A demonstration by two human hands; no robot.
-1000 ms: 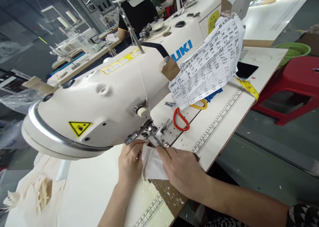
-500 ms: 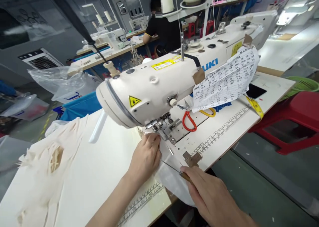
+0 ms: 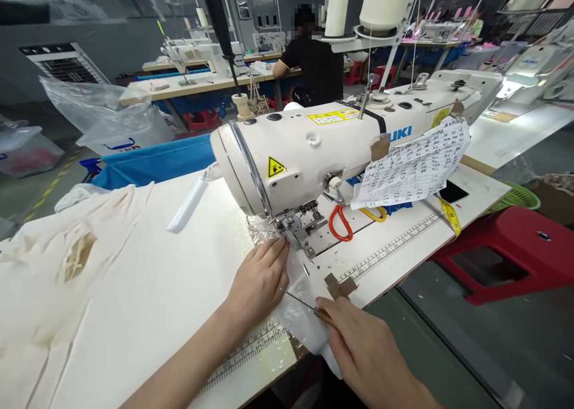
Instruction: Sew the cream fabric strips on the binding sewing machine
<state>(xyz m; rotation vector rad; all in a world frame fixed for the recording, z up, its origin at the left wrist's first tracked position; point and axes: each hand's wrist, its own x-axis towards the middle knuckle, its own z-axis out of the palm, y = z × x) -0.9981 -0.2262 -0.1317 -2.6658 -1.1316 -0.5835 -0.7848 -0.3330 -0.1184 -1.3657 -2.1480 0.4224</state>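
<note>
A white sewing machine point(image 3: 287, 158) with blue lettering stands over the table. Close by its presser foot point(image 3: 287, 222), my left hand point(image 3: 260, 277) lies with fingers bent together on sheer white fabric point(image 3: 300, 316), pinning it to the tabletop. The fabric hangs over the front edge. My right hand point(image 3: 365, 343) grips an awl by its wooden handle point(image 3: 323, 316); the thin metal shaft point(image 3: 299, 300) points left, its tip near my left fingers. Behind the presser foot area lie red-handled scissors point(image 3: 341, 225).
Cream fabric point(image 3: 40, 277) covers the table's left side. A handwritten sheet point(image 3: 412, 170) is taped to the machine; a yellow tape measure point(image 3: 449, 214) hangs at the right edge. A red stool point(image 3: 506, 259) and green basket point(image 3: 515, 197) stand right. Someone in black point(image 3: 316, 68) sits beyond.
The head view has turned and levelled, shifting the machine rightward in the picture. Both hands stay close to the presser foot, with the same hold on fabric and awl.
</note>
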